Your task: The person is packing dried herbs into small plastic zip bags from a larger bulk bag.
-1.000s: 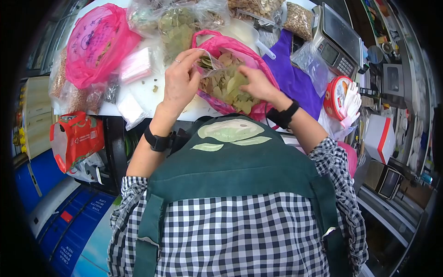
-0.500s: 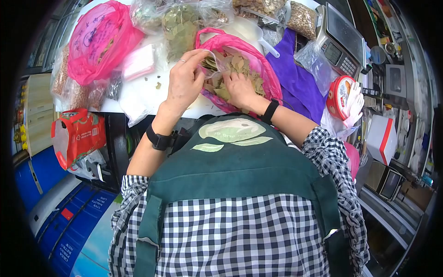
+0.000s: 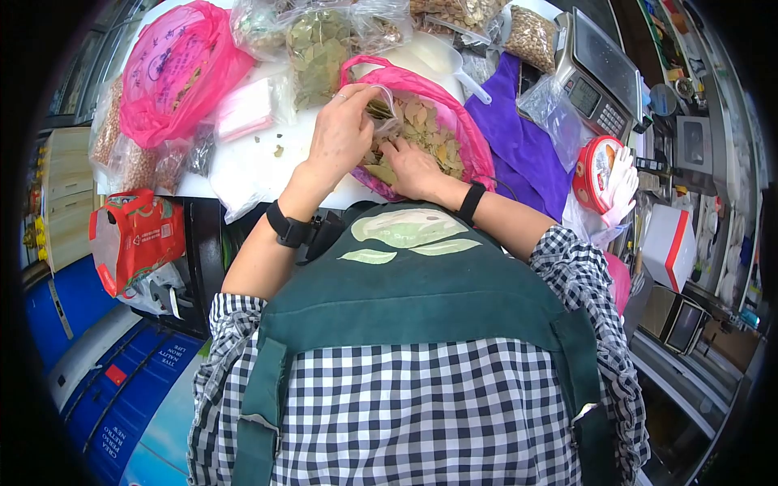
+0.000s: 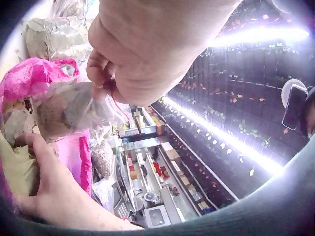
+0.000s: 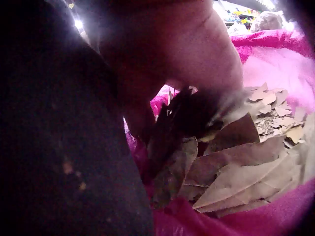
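Since the earlier frames, the left hand (image 3: 340,130) has shifted a little rightward, and the right hand (image 3: 415,168) has dropped lower among the leaves (image 3: 443,146). At upper centre, the left forearm slants up from the lower left, the wrist bent inward; its thumb and fingers pinch the mouth of a clear bag (image 4: 64,108) with leaves inside. From the right, the other forearm reaches across, back of the hand upward, its thumb and fingers curled round some leaves, the tips partly hidden. Loose leaves lie in the open pink bag (image 3: 476,142), right of the left hand.
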Demonstrator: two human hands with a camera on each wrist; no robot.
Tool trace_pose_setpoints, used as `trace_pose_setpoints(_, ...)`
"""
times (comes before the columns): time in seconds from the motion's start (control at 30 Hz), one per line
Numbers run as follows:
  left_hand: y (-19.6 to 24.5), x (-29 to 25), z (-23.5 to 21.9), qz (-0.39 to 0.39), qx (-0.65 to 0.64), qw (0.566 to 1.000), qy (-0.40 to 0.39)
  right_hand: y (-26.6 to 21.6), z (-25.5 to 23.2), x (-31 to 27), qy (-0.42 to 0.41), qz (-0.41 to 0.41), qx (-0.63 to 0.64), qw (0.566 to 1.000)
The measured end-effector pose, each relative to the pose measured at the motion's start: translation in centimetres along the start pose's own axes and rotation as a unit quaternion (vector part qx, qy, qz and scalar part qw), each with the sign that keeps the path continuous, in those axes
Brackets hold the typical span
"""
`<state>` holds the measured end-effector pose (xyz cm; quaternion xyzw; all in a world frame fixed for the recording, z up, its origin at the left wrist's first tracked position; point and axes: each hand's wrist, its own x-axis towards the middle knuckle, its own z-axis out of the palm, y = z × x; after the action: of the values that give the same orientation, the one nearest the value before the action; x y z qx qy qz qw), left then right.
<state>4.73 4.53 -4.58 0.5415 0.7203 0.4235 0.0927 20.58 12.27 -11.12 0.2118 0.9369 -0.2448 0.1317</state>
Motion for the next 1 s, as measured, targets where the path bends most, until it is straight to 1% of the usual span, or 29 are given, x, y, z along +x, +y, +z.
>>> trace_pose_setpoints(0.07,-0.4,0.2,0.4,0.011,0.01,1.0,0.002,0.0,-0.2,0.0,0.011,-0.01,-0.01,1.0)
trace_pose_setpoints(0.13,-0.7,0.3,0.8,0.01,0.006,1.0,-0.008,-0.1,-0.9,0.1,-0.051,0.008,0.017,0.998)
trace_pose_setpoints(0.17,-0.9,0.3,0.9,0.008,0.003,1.0,-0.019,-0.1,-0.8,0.2,-0.052,0.007,0.017,0.998)
trace_pose_setpoints(0.23,-0.9,0.2,1.1,0.006,-0.003,1.0,-0.025,0.4,-0.4,0.1,-0.041,-0.02,0.003,0.999)
trace_pose_setpoints(0.37,-1.2,0.3,1.5,0.013,-0.005,0.999,-0.037,2.0,-0.5,0.8,-0.039,-0.039,0.022,0.998)
trace_pose_setpoints(0.4,-1.2,0.4,1.5,0.012,-0.006,0.999,-0.036,2.6,-1.0,0.6,-0.004,-0.064,0.04,0.997)
trace_pose_setpoints(0.43,-1.1,0.6,1.4,0.026,0.002,0.999,-0.022,3.4,-1.3,0.2,0.032,-0.089,0.059,0.994)
trace_pose_setpoints(0.47,-1.1,0.6,1.5,0.035,0.008,0.999,-0.002,4.4,-1.9,-0.2,0.026,-0.092,0.054,0.994)
trace_pose_setpoints(0.53,-1.1,0.6,2.1,0.034,0.013,0.999,-0.006,5.7,-2.8,-1.3,0.077,-0.005,0.128,0.989)
trace_pose_setpoints(0.6,-1.0,0.8,2.7,0.038,0.02,0.999,-0.011,6.0,-3.1,-1.5,0.087,-0.007,0.121,0.989)
trace_pose_setpoints(0.67,-0.7,0.7,3.4,0.024,0.007,0.998,-0.057,7.0,-3.8,-2.3,0.109,0.036,0.254,0.96)
trace_pose_setpoints(0.7,-0.7,0.7,3.8,0.022,0.005,0.998,-0.055,6.9,-4.8,-2.8,0.125,0.038,0.269,0.954)
trace_pose_setpoints(0.73,-0.7,0.7,4.3,0.03,-0.016,0.998,-0.051,7.1,-5.3,-3.3,0.121,0.038,0.266,0.955)
trace_pose_setpoints(0.8,-0.5,0.9,4.6,0.04,-0.036,0.997,-0.047,7.6,-6.2,-4.2,0.157,0.039,0.33,0.93)
trace_pose_setpoints(0.83,-0.2,1.0,4.7,0.037,-0.044,0.997,-0.058,7.1,-7.7,-5.1,0.159,0.032,0.387,0.908)
trace_pose_setpoints(0.87,0.0,1.1,4.6,0.036,-0.051,0.996,-0.07,6.6,-8.4,-5.5,0.159,0.032,0.387,0.908)
trace_pose_setpoints(0.93,0.6,1.2,4.5,0.042,-0.046,0.995,-0.08,6.1,-9.5,-6.1,0.165,0.042,0.442,0.881)
trace_pose_setpoints(1.0,0.9,1.1,4.6,0.048,-0.041,0.994,-0.091,5.3,-10.1,-6.2,0.17,0.037,0.432,0.885)
